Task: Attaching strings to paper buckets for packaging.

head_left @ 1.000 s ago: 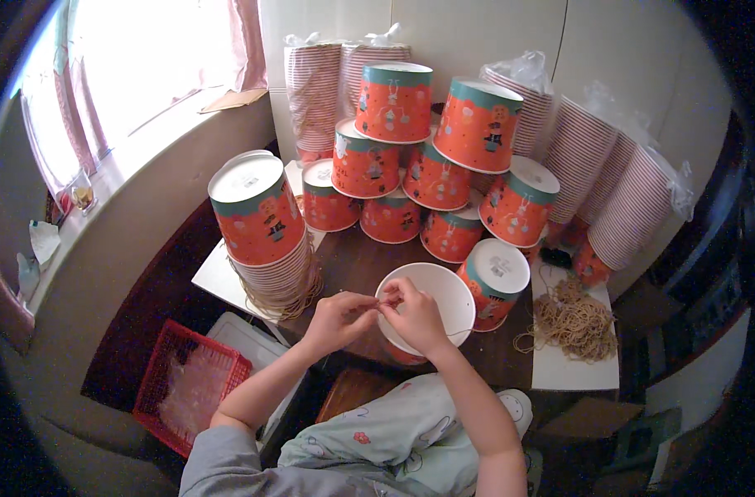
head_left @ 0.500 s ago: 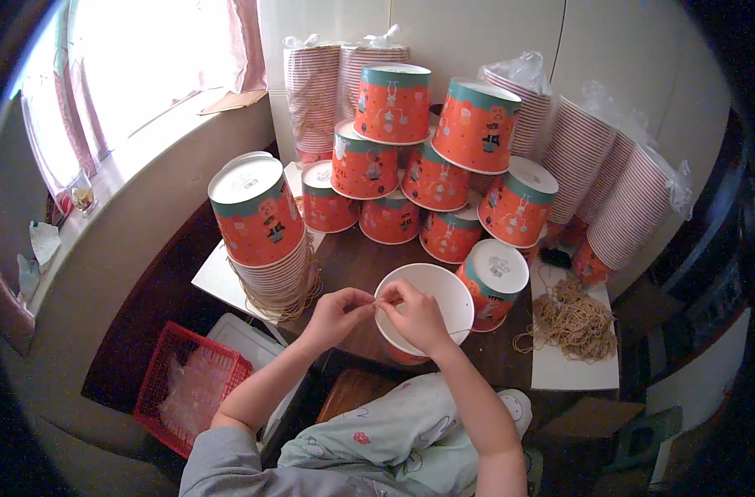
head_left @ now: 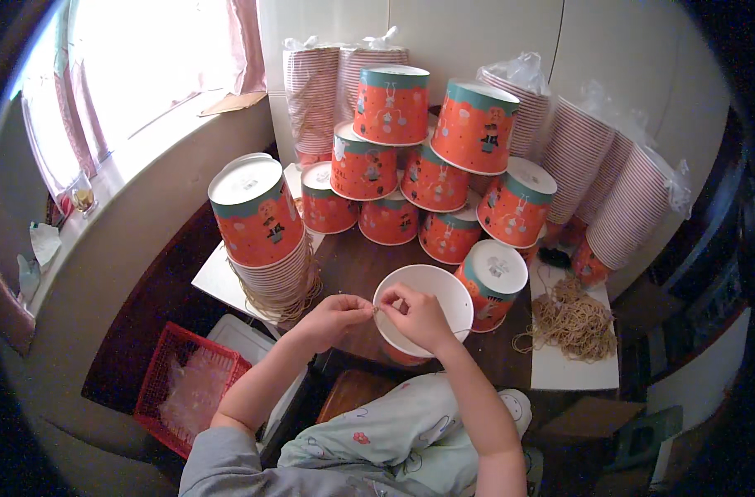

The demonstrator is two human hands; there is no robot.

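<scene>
An orange paper bucket (head_left: pixel 454 296) with a white inside stands mouth up on the brown table in front of me. At its left rim my left hand (head_left: pixel 338 320) is closed in a pinch. Just right of it, over the mouth, my right hand (head_left: pixel 420 318) pinches too, and the fingertips nearly meet. A thin strand, apparently the end of a tan cord, shows between them, though the fingers cover most of it. Another bit of cord (head_left: pixel 464 331) shows at the bucket's right rim, beside my right wrist.
Upturned orange buckets (head_left: pixel 391 108) are piled behind. One upturned bucket (head_left: pixel 493 267) stands close right. A nested stack (head_left: pixel 262 215) with cords is left. Tan cords (head_left: pixel 574 321) lie on a white board at right. Bagged bucket stacks (head_left: pixel 311 99) line the wall. A red basket (head_left: pixel 164 338) is lower left.
My left wrist has dropped slightly and its fingers have straightened a little. The right hand has barely shifted at the rim. The bucket stays in place.
</scene>
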